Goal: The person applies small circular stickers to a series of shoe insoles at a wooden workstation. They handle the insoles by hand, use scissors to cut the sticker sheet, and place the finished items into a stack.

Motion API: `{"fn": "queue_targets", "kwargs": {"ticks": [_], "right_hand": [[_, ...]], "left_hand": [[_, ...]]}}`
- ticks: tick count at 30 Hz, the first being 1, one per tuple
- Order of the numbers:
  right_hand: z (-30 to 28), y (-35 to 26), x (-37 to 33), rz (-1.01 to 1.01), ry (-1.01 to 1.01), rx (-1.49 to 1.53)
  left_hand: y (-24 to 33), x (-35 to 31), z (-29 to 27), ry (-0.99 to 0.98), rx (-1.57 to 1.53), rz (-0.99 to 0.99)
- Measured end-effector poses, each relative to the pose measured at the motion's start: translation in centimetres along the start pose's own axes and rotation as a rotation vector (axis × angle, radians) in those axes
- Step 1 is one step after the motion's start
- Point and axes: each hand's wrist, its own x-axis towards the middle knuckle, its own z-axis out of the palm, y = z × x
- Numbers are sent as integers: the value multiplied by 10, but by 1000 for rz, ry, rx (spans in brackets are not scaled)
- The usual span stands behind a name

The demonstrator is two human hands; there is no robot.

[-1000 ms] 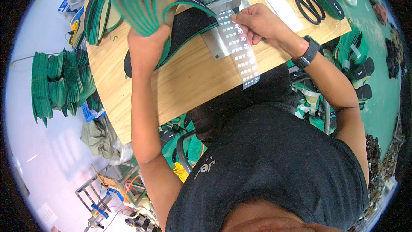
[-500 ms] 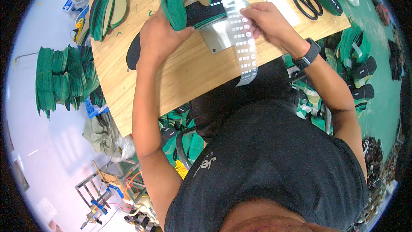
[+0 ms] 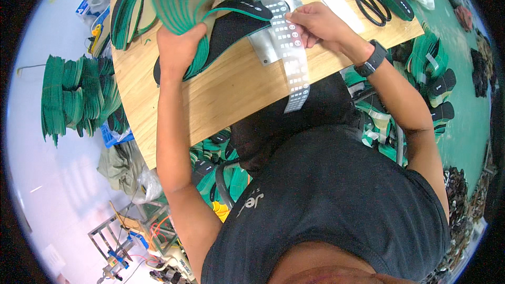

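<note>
Left hand shifted leftward, one strip, one watch

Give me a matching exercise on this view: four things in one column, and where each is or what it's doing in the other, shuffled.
Things
1. left hand
2. right hand
3. strip
4. watch

Places and states
A. strapped around a wrist
B. pinching the strip
C. lower end hanging past the edge of the table
D. holding green insoles

Pairs: 1-D, 2-B, 3-C, 4-A
</note>
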Motion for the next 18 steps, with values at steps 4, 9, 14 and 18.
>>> {"fn": "queue_targets", "kwargs": {"ticks": [4,9,14,18], "right_hand": [[2,-4,7,48,-20,-97],[3,-5,8,59,14,-199],[2,-7,8,48,-22,-179],[2,-8,8,69,-6,-175]], "left_hand": [[-14,2,-5,65,-97,17],[-19,2,-5,79,-110,43],[-19,2,-4,104,-114,64],[-12,1,0,146,-80,42]]}}
